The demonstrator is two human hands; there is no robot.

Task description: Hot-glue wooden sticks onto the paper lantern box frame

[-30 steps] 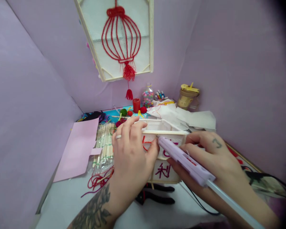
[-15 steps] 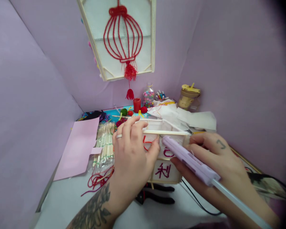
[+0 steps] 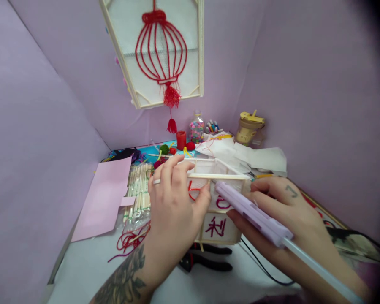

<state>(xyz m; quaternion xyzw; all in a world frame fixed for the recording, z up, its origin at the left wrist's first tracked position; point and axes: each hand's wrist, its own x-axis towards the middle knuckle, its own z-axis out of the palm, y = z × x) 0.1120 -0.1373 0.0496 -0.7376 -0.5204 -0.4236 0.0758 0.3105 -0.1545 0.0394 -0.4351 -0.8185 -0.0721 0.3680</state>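
Note:
A white box lantern (image 3: 223, 238) with pale stick edges stands before me, its top open. Its front panels carry yarn lettering: red and purple strokes above, a purple character below. My left hand (image 3: 179, 202) is closed over its left side, fingers over the top rim and thumb against the front; the hand hides that side. In my right hand (image 3: 291, 215) is a lilac hot glue gun (image 3: 253, 213), a long translucent glue stick (image 3: 323, 270) jutting from its back. The nozzle points at the front, just under the top rim near my left thumb; I cannot tell whether it touches.
Black-handled pliers (image 3: 209, 261) lie under the lantern's front edge. To the left are a pink sheet (image 3: 103, 198), bagged wooden sticks (image 3: 141, 190) and red yarn (image 3: 129, 240). Behind stand a red candle (image 3: 181, 140) and pompom jar (image 3: 196, 126). A framed yarn lantern picture (image 3: 161, 55) hangs above.
The view has shifted very slightly. Both hands, the lantern and the glue gun keep nearly the same places, the nozzle still close under the top rim.

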